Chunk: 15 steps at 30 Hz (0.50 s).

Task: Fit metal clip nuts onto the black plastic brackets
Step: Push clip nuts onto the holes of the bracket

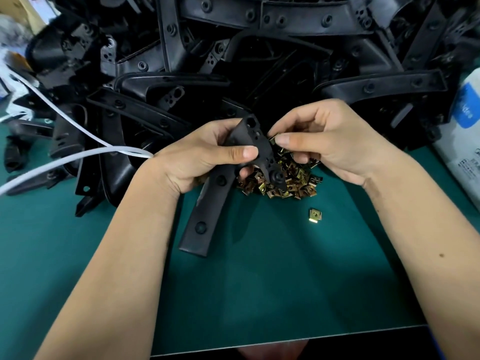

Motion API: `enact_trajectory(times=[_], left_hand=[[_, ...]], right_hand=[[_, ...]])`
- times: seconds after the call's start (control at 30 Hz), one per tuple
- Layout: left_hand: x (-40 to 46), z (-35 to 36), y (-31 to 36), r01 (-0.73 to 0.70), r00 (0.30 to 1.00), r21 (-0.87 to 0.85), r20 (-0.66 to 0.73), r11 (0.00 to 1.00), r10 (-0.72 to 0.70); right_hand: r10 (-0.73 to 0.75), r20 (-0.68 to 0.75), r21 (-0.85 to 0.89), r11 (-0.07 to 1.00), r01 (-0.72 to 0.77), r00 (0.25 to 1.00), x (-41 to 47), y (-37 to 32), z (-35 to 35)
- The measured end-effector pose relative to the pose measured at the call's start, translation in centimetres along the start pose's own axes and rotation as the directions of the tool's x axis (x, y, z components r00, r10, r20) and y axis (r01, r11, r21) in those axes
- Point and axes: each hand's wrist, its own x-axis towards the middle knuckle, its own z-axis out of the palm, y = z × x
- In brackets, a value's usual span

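Both hands: gripping, close together at centre.
Left hand [205, 154]: fingers and thumb wrapped around a black bracket [207, 203], its long end trailing toward 7 o'clock.
Right hand [324, 141]: thumb and fingers pinch a clip nut [272, 139] against the bracket's upper edge.
Nut heap [288, 181]: on the worktop [259, 281] under the hands.
Stray nut [315, 215]: at 5 o'clock of heap.
Bracket pile [233, 48]: at 12 o'clock.
White cable [65, 162]: at 9 o'clock.

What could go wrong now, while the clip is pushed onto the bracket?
The right hand pinches a small clip nut at the edge of the bracket held by the left hand; it may slip into the nut pile. The white cable near the left wrist could snag.
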Motion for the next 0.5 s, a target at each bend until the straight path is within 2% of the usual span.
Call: enact_trajectory(times=[0.13, 0.27, 0.5], left_hand=[[-0.1, 0.0, 0.2, 0.025, 1.0, -0.049, -0.008, 0.998, -0.026], [-0.2, 0.4, 0.5, 0.025, 0.998, -0.078, -0.048, 0.997, -0.029], [0.1, 0.9, 0.5, -0.027, 0.997, 0.02, -0.075, 0.999, 0.029]], right_hand=[[0.024, -0.063, 0.062, 0.998, -0.02, 0.998, 0.0, -0.2, 0.8], [0.016, -0.185, 0.099, 0.995, 0.003, 0.983, 0.3, 0.2, 2.0], [-0.02, -0.139, 0.109, 0.993, 0.035, 0.99, 0.5, 0.5, 2.5]])
